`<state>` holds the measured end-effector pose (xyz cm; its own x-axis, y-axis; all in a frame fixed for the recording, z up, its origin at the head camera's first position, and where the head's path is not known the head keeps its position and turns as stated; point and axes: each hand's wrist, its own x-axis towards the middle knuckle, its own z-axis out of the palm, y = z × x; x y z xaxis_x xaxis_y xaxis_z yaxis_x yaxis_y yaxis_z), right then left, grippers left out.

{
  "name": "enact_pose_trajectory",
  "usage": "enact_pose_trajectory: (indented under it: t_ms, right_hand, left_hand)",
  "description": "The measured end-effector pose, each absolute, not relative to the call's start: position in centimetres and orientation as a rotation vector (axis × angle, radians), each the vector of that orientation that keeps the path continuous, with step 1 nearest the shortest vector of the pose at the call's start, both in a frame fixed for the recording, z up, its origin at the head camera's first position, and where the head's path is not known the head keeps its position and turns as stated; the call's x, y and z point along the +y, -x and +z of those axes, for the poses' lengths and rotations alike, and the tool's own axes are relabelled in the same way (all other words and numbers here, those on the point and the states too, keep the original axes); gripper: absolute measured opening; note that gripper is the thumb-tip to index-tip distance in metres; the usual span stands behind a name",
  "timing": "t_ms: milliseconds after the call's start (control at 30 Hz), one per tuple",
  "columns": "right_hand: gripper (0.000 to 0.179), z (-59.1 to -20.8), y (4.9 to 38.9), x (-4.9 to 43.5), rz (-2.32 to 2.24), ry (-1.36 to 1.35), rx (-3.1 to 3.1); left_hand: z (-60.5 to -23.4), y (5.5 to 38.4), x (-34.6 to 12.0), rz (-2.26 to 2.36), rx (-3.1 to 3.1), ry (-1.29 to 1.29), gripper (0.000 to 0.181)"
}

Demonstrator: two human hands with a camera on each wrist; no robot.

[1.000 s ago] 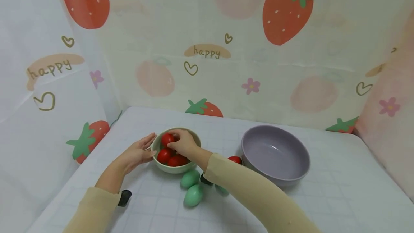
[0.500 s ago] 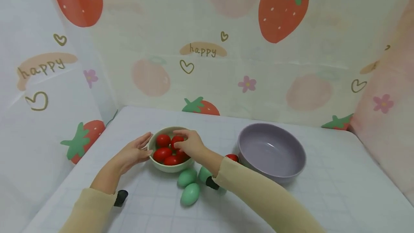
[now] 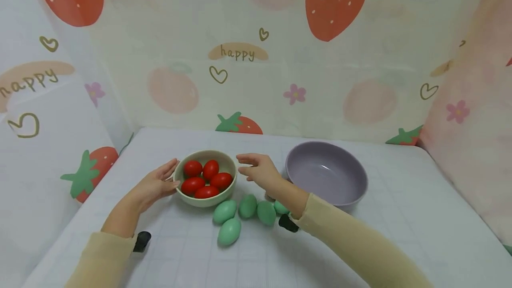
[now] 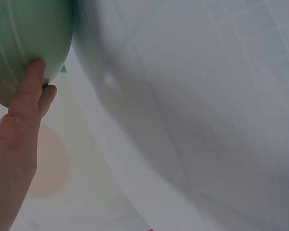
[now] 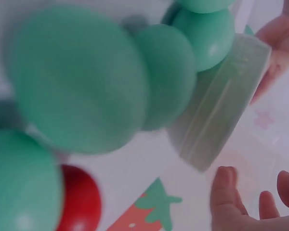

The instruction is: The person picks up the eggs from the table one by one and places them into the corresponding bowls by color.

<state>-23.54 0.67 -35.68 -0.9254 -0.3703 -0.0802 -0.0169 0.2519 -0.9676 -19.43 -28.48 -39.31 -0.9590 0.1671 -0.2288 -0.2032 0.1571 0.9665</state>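
Several red eggs point(image 3: 206, 191) lie in a pale green bowl point(image 3: 216, 199) left of centre. My left hand point(image 3: 154, 186) touches the bowl's left side, thumb at the rim. In the left wrist view, straight fingers point(image 4: 26, 89) rest against the bowl's outer wall point(image 4: 33, 29). Just right of the bowl, my right hand point(image 3: 264, 172) hovers with nothing in it, its fingers extended toward the rim. Several green eggs point(image 3: 229, 232) lie in front of the bowl and below the right hand. Beside them in the right wrist view is a red egg point(image 5: 82, 202), mostly hidden in the head view.
A larger purple-grey bowl point(image 3: 324, 181) with nothing in it stands behind my right forearm. The table has a white checked cloth point(image 3: 192, 252). A strawberry-print curtain point(image 3: 248, 92) encloses the back and sides.
My right hand has let go of a red egg inside the green bowl and moved out to the right. My left hand stays at the bowl's side. The head view has shifted slightly.
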Motion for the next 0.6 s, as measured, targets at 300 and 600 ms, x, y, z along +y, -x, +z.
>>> enact_pose_trajectory:
  t_ms: [300,600]
  right_hand:
    - [0.033,-36.6,23.7,3.1,-1.668,0.184,2.281]
    - [0.034,-37.1,23.6,3.9,-1.641,0.179,2.306]
  left_hand:
    - [-39.4,19.5,-28.6,1.892,2.131,0.037,0.078]
    - [-39.2,19.5,-28.4,1.886,2.143,0.057,0.078]
